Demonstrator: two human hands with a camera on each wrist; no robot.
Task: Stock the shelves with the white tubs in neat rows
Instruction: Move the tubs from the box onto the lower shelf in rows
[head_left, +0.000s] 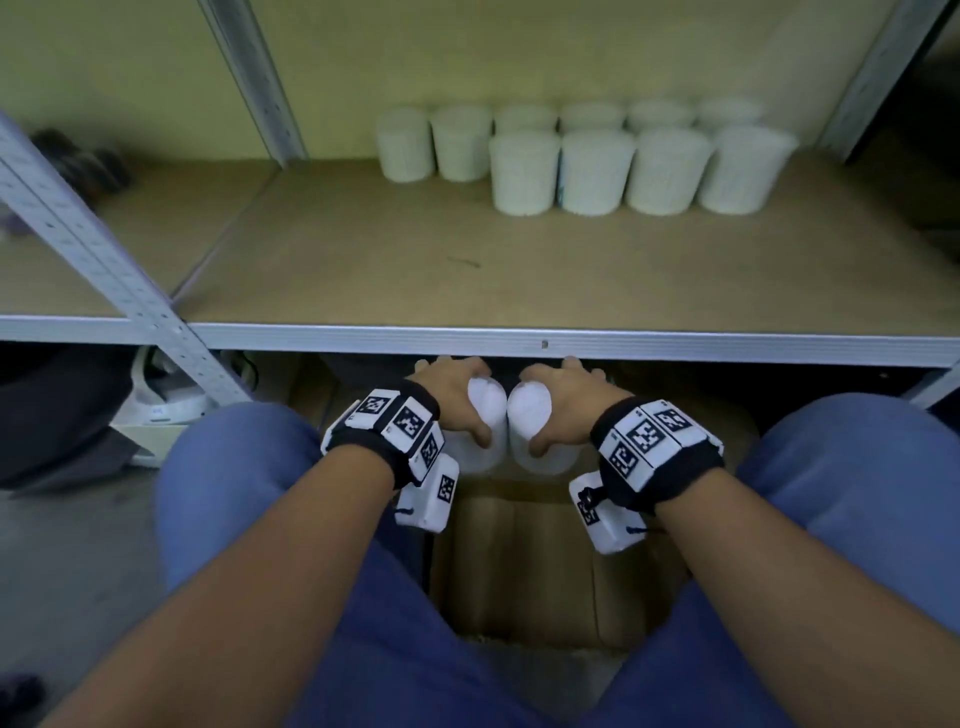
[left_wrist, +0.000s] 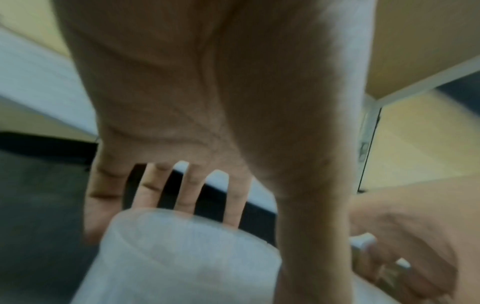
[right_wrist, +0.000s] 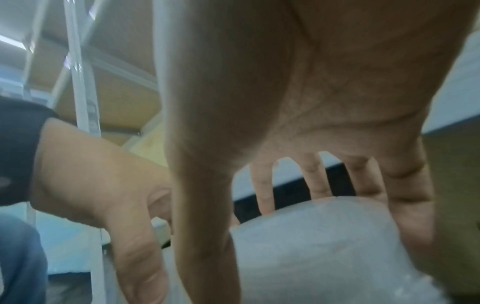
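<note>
Here we hold one white tub in each hand, below the front edge of the shelf (head_left: 519, 340). Our left hand (head_left: 457, 395) grips the left tub (head_left: 485, 402) from above, the fingers curled over its far side and the thumb on the near side. Our right hand (head_left: 563, 397) grips the right tub (head_left: 530, 408) in the same way. The two tubs are just beside each other, perhaps touching, above a cardboard box (head_left: 519, 561) that stands between our knees.

On the shelf, the stocked tubs (head_left: 597, 156) stand at the back right corner: a back row of six against the wall and a front row of four before it. The front row therefore stops short on its left end, before the two left tubs of the back row.

To do this step well, we judge that we should lift both tubs straight up, clear of the metal front edge, before we move them forward. We keep them upright and a little apart, so that they do not knock together. Then we set them down at the left end of the front row, each in line before a back tub and close to its neighbour.
</note>
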